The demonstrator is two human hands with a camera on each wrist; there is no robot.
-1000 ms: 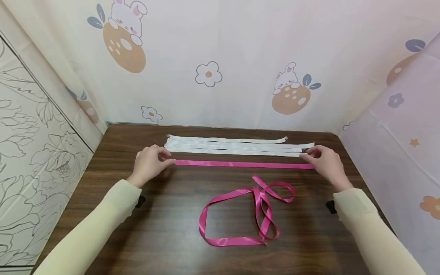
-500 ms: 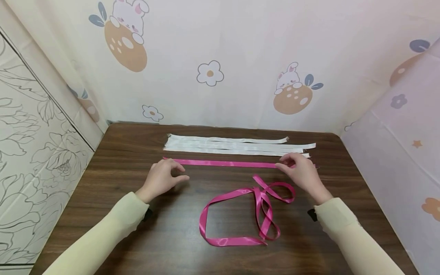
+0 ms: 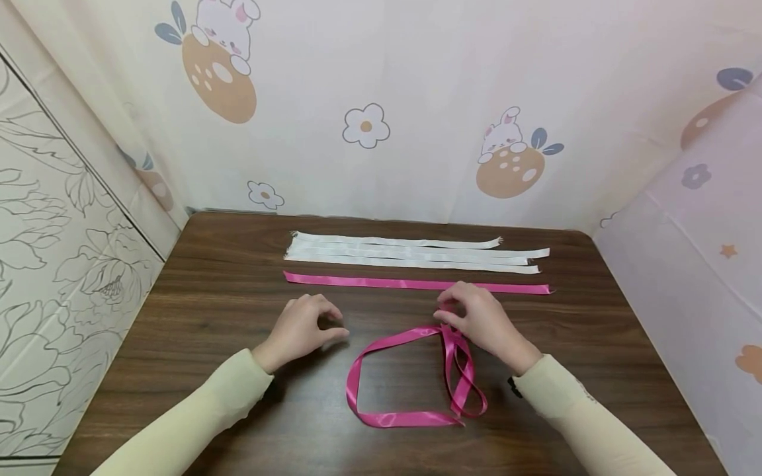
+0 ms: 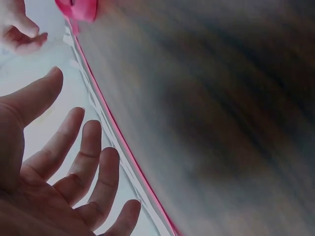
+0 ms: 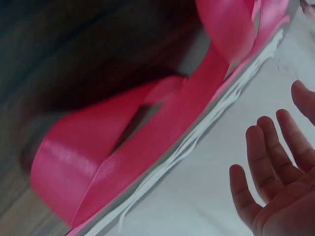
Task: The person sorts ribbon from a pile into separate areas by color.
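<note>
A long loose pink satin ribbon (image 3: 352,383) lies in loops on the wooden table. Right at its upper end is my right hand (image 3: 479,320), thumb and fingers apart. In the right wrist view, that hand's fingers (image 5: 258,162) are spread and loosely bent beside the pink loops (image 5: 69,162), holding nothing. My left hand (image 3: 302,327) hovers to the left of the loops, its fingers (image 4: 88,147) relaxed and nothing between them. Beyond both hands, a straight pink ribbon strip (image 3: 369,282) stretches sideways, parallel to several white ribbon strips (image 3: 381,252).
The white strips have frayed ends and lie near the back of the dark wooden table (image 3: 226,244). A patterned curtain (image 3: 417,172) hangs behind the table edge, and a flower-line panel (image 3: 71,264) stands on the left.
Both hands have let go of the straight pink strip's ends, which stays lying flat. They have moved inward and toward the body, the right hand to the looped ribbon's upper end.
</note>
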